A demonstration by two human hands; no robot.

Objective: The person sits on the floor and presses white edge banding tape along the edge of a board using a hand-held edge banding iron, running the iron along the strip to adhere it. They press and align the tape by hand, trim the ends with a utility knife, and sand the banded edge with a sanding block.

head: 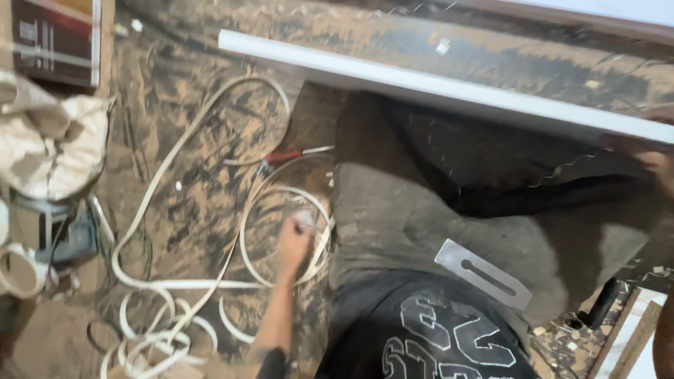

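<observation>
My left hand (295, 242) reaches down to the sawdust-covered floor, its fingers closed on a small white object (305, 219), next to a loop of white edge strip (246, 238). A long white board (449, 88) slants across above my knees. Under its right end, at the frame's right edge, is my right hand (656, 161). It is blurred and its grip is unclear. A flat metal plane blade (484, 274) with a slot lies on my grey trouser leg (393, 224).
Several coils of white edge strip (161, 330) trail over the floor at lower left. A red-handled screwdriver (284, 156) lies near them. At the left are a cloth sack (49, 144), a tape roll (17, 270) and a cardboard box (56, 38). A black handle (604, 302) sits at lower right.
</observation>
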